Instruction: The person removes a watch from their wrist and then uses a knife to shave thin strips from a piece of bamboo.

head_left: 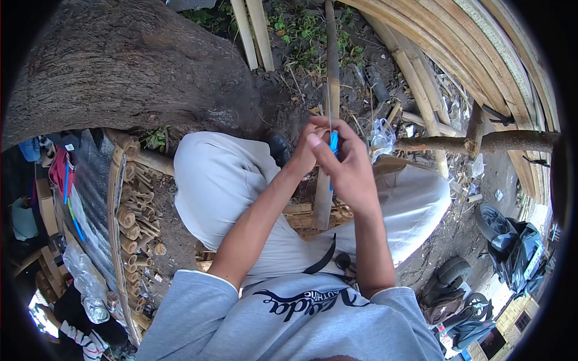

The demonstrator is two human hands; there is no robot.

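Observation:
Both of my hands meet above the gap between my knees. My right hand [346,168] is closed round a small blue object [333,142], its thumb lying along one side. A thin straight strand or rod [330,111] rises from the fingers toward the top of the view. My left hand [306,150] touches the right one, its fingers curled and partly hidden behind it; what it holds cannot be made out. Under the hands a flat bamboo strip [323,207] runs between my legs.
A thick tree trunk [138,66] fills the upper left. Long bamboo strips [457,45] curve across the upper right, near a horizontal branch [433,144]. Stacked bamboo pieces [128,231] stand at the left. Sandals [453,271] and dark bags [519,259] lie at the right.

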